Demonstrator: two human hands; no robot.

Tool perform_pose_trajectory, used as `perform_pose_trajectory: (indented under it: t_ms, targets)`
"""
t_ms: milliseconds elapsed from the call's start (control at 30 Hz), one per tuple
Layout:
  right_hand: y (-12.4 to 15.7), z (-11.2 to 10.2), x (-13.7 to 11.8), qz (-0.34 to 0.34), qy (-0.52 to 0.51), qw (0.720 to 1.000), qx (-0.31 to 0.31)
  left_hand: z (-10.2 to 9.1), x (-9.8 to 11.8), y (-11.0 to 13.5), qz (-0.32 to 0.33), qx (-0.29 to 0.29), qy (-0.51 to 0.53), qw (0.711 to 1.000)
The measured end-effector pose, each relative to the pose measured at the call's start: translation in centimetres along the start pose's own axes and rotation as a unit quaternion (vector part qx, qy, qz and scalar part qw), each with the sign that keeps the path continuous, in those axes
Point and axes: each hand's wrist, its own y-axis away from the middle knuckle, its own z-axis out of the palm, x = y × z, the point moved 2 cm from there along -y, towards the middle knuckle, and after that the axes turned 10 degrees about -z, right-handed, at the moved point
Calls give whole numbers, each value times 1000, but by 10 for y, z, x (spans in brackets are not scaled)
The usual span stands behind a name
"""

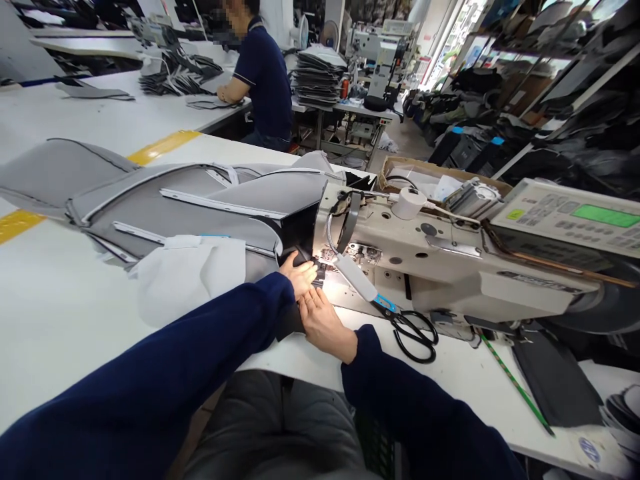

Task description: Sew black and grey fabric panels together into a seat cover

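Resting flat on dark cloth [301,230], a worker's left hand [299,275] is lying open just beside the lit stitching area of a sewing machine [410,233], its fingers pointing toward the metal parts. The right hand [327,325] is leaning in from nearer the body, fingers held together over the cloth's near part; whether it is pinching an edge, one cannot tell. The dark cloth is lying at the machine's left end, beside joined gray panels [135,203] that are spreading across the white counter [55,320]. A small lamp [356,277] is lighting the spot, and black-handled scissors [416,333] are lying near the right hand.

Good handling here is likely calling for light, even pressure — enough for holding the layers flat, not so much as to drag them. Fingertips are needing a clear margin from the needle area, where the needle itself is too small to make out. The gray panels' weight could be pulling the cloth askew, so leaving them slack on the counter is making sense.
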Motion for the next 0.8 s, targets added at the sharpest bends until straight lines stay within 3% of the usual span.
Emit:
perform_pose_trajectory:
  t_ms: [100,333,467,600,700,800]
  targets:
    - [2,-3,9,12,-49,999,-16,-7,-3,-2,13,2,-27,1000]
    - [6,-1,11,35,-72,997,1,-36,-3,18,42,98,20,994]
    - [6,1,10,38,-70,997,18,-59,-15,45,64,162,61,983]
    - [5,0,11,29,-81,996,15,-77,-29,87,45,241,108,963]
    - [5,-1,13,32,-101,994,41,-83,-26,113,21,238,99,966]
    - [5,-5,14,17,-150,983,101,-88,-4,118,48,210,65,974]
